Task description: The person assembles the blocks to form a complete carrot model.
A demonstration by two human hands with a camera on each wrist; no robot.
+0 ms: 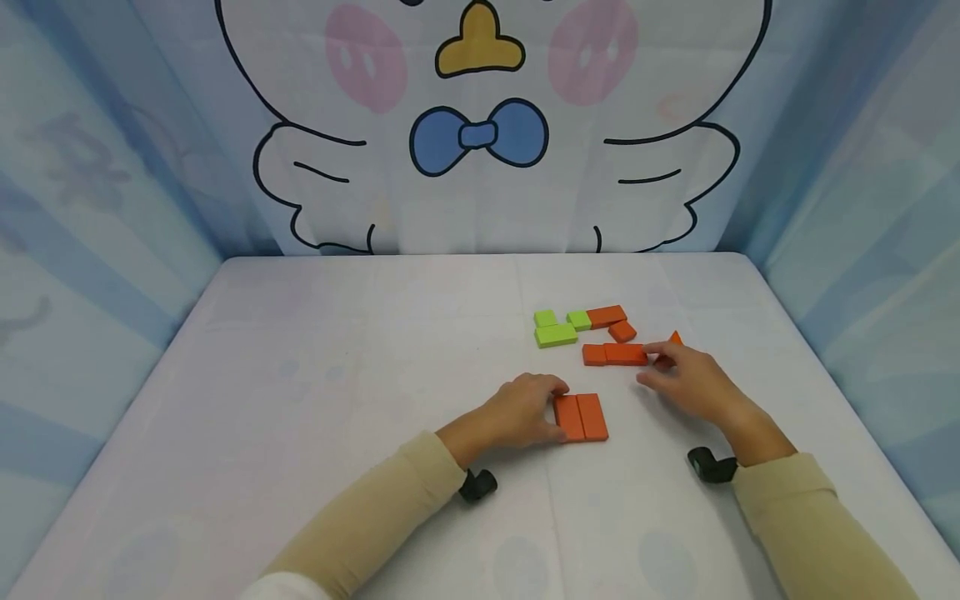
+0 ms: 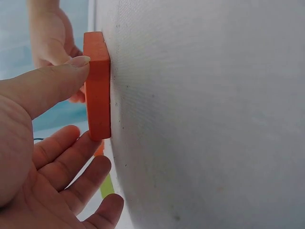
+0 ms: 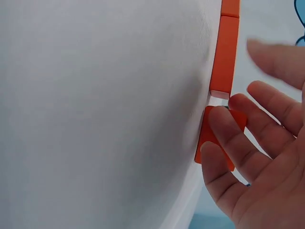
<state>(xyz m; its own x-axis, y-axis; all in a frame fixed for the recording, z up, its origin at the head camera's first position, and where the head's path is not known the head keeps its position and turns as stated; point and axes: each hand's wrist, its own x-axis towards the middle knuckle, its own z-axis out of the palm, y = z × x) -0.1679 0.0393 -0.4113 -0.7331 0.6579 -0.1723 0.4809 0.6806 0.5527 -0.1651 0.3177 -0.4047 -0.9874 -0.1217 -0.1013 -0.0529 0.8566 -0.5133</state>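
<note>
Two orange-red rectangular blocks, the left (image 1: pixel 568 418) and the right (image 1: pixel 592 417), lie side by side on the table. My left hand (image 1: pixel 522 410) holds the left one by its ends, thumb at the near end and fingertips at the far end. In the left wrist view the thumb presses the corner of the orange block (image 2: pixel 98 95). My right hand (image 1: pixel 692 379) is beside the right end of an orange row (image 1: pixel 626 355), thumb apart from the fingers. Behind it shows the tip of an orange piece (image 1: pixel 676 337); in the right wrist view fingers overlap an orange block (image 3: pixel 205 143).
Beyond the hands are a long green block (image 1: pixel 556 336), two small green blocks, one at the left (image 1: pixel 545 317) and one at the right (image 1: pixel 579 320), an orange block (image 1: pixel 606 317) and a small tilted orange one (image 1: pixel 622 332). A printed curtain (image 1: pixel 480 208) hangs behind the table.
</note>
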